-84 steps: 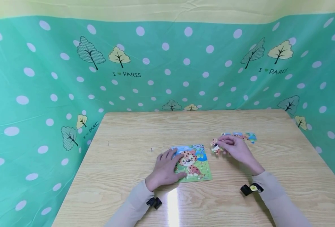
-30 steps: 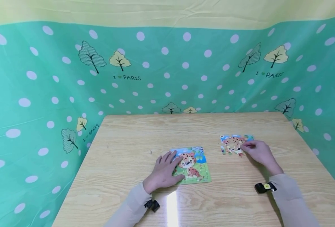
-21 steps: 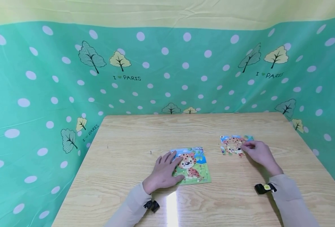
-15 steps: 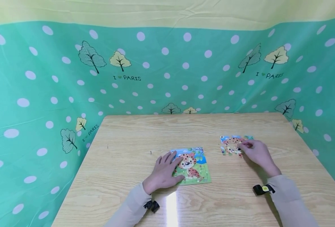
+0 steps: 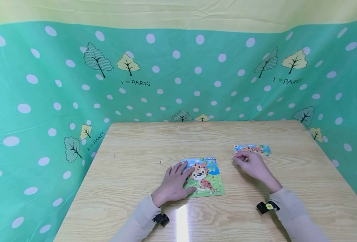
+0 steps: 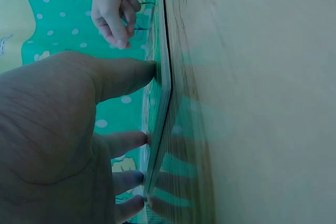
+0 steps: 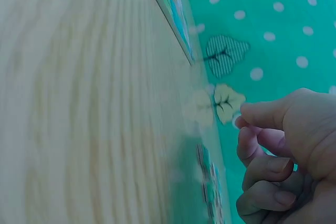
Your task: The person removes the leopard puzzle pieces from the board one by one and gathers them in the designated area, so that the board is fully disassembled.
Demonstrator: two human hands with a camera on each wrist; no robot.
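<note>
A leopard puzzle board point(image 5: 207, 178) lies flat near the middle of the wooden table point(image 5: 136, 158). My left hand point(image 5: 178, 174) rests on its left part with the fingers straight; in the left wrist view the fingertips point(image 6: 149, 69) press on the thin board point(image 6: 164, 93). My right hand point(image 5: 244, 160) hovers just right of the board with its fingers curled point(image 7: 262, 166). Whether it pinches a piece is hidden. A short row of loose puzzle pieces point(image 5: 252, 149) lies just beyond that hand, and they show blurred point(image 7: 209, 187) below the fingers in the right wrist view.
A green dotted cloth point(image 5: 178, 74) walls the table on the back, left and right sides. Both wrists carry small black cameras point(image 5: 266, 206). The board's edge point(image 7: 170, 9) shows far off in the right wrist view.
My right hand has moved left from the right side of the loose pieces toward the board, and now covers the spot where the nearer pieces lay. The left hand has stayed on the board.
</note>
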